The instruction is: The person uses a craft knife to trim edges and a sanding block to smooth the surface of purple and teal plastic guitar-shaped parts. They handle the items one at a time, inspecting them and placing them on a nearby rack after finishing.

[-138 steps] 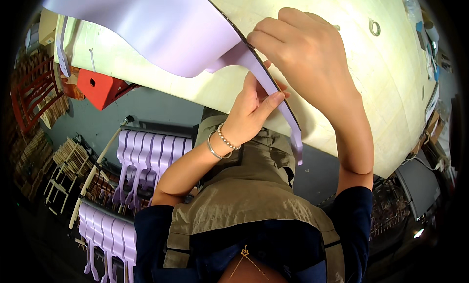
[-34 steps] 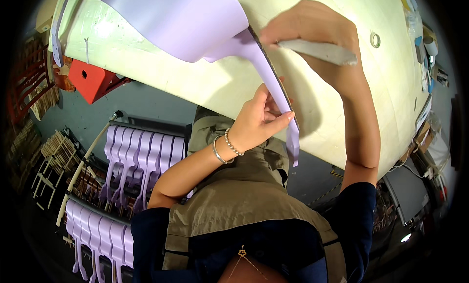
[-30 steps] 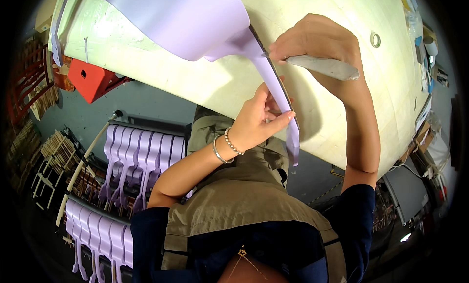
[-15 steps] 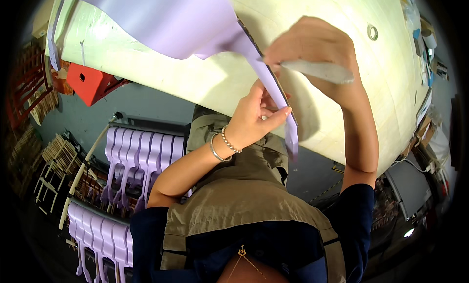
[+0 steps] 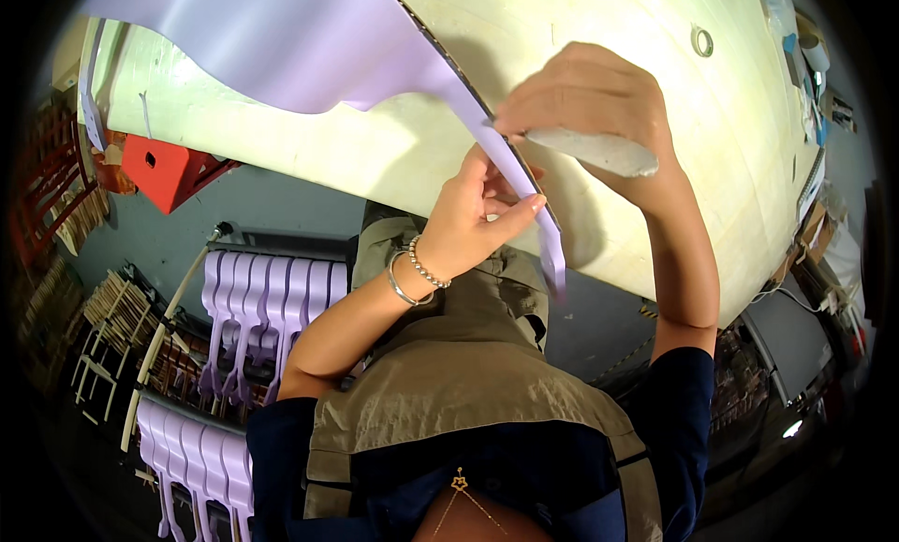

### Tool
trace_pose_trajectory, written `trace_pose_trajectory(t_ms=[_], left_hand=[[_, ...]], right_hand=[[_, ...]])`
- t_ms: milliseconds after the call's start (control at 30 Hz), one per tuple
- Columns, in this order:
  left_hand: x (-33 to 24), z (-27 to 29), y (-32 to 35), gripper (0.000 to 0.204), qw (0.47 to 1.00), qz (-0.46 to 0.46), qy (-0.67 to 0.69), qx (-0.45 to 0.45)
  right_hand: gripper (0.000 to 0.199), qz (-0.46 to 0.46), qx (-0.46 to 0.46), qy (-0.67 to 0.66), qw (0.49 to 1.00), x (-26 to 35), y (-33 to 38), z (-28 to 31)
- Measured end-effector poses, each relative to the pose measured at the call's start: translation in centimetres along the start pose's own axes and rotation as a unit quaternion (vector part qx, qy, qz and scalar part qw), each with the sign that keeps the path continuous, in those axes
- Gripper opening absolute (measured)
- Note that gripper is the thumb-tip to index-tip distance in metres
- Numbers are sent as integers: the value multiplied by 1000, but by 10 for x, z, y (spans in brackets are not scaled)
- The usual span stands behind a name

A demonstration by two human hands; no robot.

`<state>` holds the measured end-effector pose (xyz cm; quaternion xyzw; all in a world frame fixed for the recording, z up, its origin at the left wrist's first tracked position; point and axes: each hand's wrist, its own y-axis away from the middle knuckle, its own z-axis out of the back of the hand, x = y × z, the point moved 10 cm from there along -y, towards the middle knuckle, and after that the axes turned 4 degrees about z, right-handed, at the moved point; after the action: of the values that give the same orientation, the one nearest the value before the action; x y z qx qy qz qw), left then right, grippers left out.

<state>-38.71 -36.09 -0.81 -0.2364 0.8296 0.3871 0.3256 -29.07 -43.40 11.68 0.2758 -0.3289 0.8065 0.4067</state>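
A lavender, smoothly curved panel hangs over the near edge of the table, tapering into a narrow leg-like strip. My left hand is closed on that strip, thumb on its near face and fingers behind. A dark line runs along the panel's right edge. My right hand is closed around a small hand tool with a flat, whitish handle. The tool's working tip meets the dark edge just above my left hand; its exact shape is hidden by my fingers.
The pale table carries a roll of tape. A red box-like object stands by the table's left edge. To my lower left, a rack bears several lavender pieces. Wooden frames stand farther left.
The whole view has shifted slightly. The panel and both hands appear a little farther left; my right hand and the tool stay at the dark edge.
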Motion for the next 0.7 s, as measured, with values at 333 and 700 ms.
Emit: trace_pose_trajectory(t_ms=[333,700], left_hand=[[-11,-2,0,74,999,-25,-32,11],[-5,12,-2,64,999,-6,41,4]], right_hand=[[19,-32,27,-21,999,4,29,1],[20,-282,-52,-182,941,-53,94,19]])
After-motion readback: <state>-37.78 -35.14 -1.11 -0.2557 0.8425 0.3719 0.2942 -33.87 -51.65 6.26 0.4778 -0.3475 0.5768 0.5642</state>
